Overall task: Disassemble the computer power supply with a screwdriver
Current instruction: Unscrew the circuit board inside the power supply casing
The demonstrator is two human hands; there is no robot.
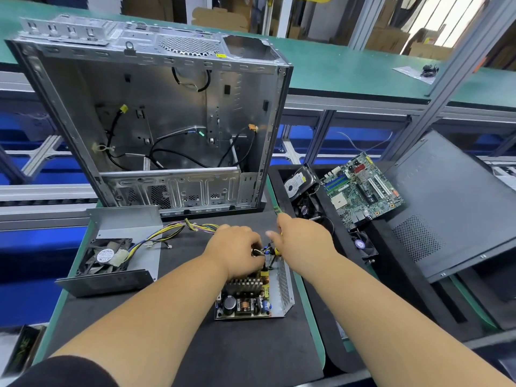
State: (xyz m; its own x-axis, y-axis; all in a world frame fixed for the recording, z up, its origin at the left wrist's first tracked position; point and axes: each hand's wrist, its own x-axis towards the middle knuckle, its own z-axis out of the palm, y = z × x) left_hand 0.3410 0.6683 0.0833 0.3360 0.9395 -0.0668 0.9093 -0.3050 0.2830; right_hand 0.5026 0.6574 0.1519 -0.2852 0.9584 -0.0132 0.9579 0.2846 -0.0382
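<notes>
Power supply (252, 296) at lower centre is well along: cover with fan (111, 255) lies off left. Left hand (237, 252) pinches wires; right hand (301, 241) grips the screwdriver (276, 251); board remains.

Green-topped bench (349, 71) runs across the upper frame, aluminium frame posts (458, 60) rising at upper right, cardboard boxes (388, 37) stacked behind, blue bins (33, 169) along the left, daylight at top right.

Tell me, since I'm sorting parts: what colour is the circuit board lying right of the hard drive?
Green circuit board, clearest in the head view.
</notes>
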